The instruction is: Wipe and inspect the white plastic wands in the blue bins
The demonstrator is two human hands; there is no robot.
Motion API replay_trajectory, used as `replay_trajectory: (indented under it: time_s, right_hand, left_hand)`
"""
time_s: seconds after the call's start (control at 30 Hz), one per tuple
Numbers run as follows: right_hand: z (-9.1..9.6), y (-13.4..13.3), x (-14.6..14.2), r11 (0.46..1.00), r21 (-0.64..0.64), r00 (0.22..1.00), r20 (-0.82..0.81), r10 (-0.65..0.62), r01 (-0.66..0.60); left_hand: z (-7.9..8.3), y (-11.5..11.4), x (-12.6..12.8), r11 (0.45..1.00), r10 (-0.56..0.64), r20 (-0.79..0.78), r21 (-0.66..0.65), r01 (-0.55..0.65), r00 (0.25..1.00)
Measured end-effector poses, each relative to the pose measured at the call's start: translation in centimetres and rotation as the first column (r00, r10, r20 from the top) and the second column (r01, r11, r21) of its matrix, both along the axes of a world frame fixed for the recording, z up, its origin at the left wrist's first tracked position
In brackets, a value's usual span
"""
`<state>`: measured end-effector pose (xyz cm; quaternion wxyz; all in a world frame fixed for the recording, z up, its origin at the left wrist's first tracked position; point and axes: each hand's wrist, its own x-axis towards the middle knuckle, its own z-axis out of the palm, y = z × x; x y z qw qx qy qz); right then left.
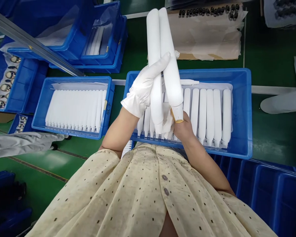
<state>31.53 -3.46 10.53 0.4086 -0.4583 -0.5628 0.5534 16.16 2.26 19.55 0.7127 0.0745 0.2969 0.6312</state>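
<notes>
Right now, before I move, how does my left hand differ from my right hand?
The left hand wears a white glove; the right hand is bare except for a yellowish finger cover. The left hand wraps across the middle of the two white tubes, while the right hand holds one tube's lower end. Both hands hold the tubes above the blue crate.

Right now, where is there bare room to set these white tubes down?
Green work surface shows right of the blue crate, and in a narrow strip between it and the left blue crate. Crowded: both crates, packed with white tubes.
</notes>
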Motion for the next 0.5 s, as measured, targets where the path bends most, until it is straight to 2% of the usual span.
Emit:
replay_trajectory:
  time_s: [0.1,0.23,0.3,0.37,0.4,0.43,0.47,0.5]
  right_hand:
    - [0.0,0.1,0.2,0.997,-0.063,0.997,-0.062,0.038,-0.041]
    - [0.6,0.1,0.5,0.996,-0.083,0.997,-0.075,0.032,-0.038]
    - [1.0,0.1,1.2,0.999,-0.030,0.999,-0.042,-0.031,0.029]
    - [1.8,0.3,2.6,0.979,0.096,0.984,-0.018,-0.177,0.178]
    - [2.5,0.3,3.5,0.941,0.190,0.959,-0.028,-0.281,0.282]
    - [3.3,0.4,4.6,0.869,0.291,0.914,-0.060,-0.400,0.400]
    - [4.2,0.5,5.8,0.767,0.366,0.843,-0.107,-0.528,0.527]
    - [5.2,0.5,7.1,0.650,0.371,0.733,-0.151,-0.663,0.664]
  left_hand:
    - [1.1,-0.2,-0.1,0.993,0.073,0.005,-0.088,-0.072,0.997]
    - [1.3,-0.2,-0.3,0.995,0.067,0.037,-0.069,-0.065,0.997]
    - [1.3,-0.2,-0.5,0.998,0.060,0.049,-0.023,-0.059,0.997]
    - [1.3,-0.2,-0.9,0.998,0.059,0.045,0.011,-0.060,0.997]
    - [1.3,-0.3,-1.0,0.998,0.064,0.042,0.011,-0.064,0.997]
    - [1.4,-0.3,-1.2,0.998,0.070,0.045,-0.002,-0.070,0.997]
    - [1.5,-0.4,-1.4,0.997,0.080,0.056,-0.022,-0.079,0.995]
    - [1.6,-0.4,-1.5,0.994,0.098,0.074,-0.046,-0.095,0.992]
